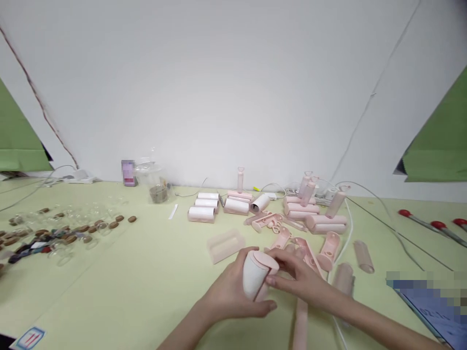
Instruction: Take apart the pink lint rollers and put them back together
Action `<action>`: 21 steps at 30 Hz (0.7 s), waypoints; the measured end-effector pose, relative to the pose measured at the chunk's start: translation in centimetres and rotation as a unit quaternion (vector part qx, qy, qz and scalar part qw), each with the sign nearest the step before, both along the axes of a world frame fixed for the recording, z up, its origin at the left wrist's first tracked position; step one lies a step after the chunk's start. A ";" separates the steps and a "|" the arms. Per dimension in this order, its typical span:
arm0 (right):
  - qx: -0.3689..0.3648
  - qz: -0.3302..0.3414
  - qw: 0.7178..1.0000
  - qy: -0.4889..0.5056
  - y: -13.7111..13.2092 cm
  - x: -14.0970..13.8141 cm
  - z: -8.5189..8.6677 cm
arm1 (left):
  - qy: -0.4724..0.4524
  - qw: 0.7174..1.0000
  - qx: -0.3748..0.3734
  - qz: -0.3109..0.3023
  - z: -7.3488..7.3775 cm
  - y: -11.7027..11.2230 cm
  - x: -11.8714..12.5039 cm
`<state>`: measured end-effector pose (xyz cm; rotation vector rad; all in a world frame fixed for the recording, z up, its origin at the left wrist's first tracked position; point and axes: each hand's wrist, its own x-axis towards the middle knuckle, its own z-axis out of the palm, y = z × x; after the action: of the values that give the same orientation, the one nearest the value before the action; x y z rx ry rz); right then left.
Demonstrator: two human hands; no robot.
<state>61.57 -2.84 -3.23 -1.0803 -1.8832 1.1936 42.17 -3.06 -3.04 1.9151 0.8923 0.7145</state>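
Observation:
My left hand (230, 288) is wrapped round a pink-and-white lint roller (255, 276), held tilted with its round pink end facing up. A white roll shows along its left side and pink casing along its right. The thumb and fingers of my right hand (297, 276) pinch the casing's edge at the slit near the top. Beyond my hands lie loose pink casing halves (280, 238) and a pale pink rectangular tray (226, 246). Below my right wrist is a long pink piece (300, 323), partly hidden.
White rolls (202, 214) and pink rollers (326, 223) with upright handles line the wall. Clear pinkish sleeves (364, 256), a white cable (348, 233) and a tablet-like screen (430, 311) lie right. Glass jars and cork lids (83, 228) spread left, near a plastic tub (155, 182).

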 end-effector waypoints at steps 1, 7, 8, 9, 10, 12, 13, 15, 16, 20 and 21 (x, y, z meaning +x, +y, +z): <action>0.011 -0.025 0.999 0.039 0.1 -0.5 -0.3 | 0.015 1.000 0.023 0.000 0.1 0.0 -0.5; 0.177 -0.071 0.981 0.034 3.9 -2.8 2.3 | 0.077 0.971 0.125 0.191 -2.2 4.1 -4.5; 0.219 -0.041 0.975 -0.003 4.9 -3.2 2.9 | 0.074 0.972 0.085 0.206 -3.0 4.8 -5.0; 0.256 -0.002 0.966 -0.041 5.9 -3.7 3.3 | 0.056 0.976 0.043 0.208 -3.7 5.4 -5.5; 0.286 0.038 0.954 -0.078 6.7 -4.2 3.5 | 0.035 0.980 0.014 0.197 -4.3 5.8 -5.8; 0.314 0.099 0.933 -0.146 7.7 -5.1 3.5 | -0.009 0.988 -0.021 0.153 -5.1 5.8 -6.4; 0.313 0.114 0.926 -0.178 7.9 -5.6 3.3 | -0.025 0.991 -0.027 0.128 -5.2 5.6 -6.5; 0.304 0.121 0.918 -0.226 7.8 -6.2 2.7 | -0.040 0.995 -0.035 0.088 -5.1 4.9 -6.6; 0.301 0.121 0.915 -0.241 7.6 -6.4 2.3 | -0.042 0.996 -0.038 0.073 -4.9 4.5 -6.5; 0.296 0.121 0.908 -0.272 6.3 -6.9 0.7 | -0.035 0.997 -0.045 0.060 -4.3 3.9 -6.1; 0.292 0.121 0.907 -0.279 5.9 -7.0 0.3 | -0.031 0.996 -0.050 0.067 -4.2 3.9 -6.0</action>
<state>54.54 3.09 -2.97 -0.9109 -2.6438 0.3633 36.21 0.79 -7.28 1.7489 1.0063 0.7895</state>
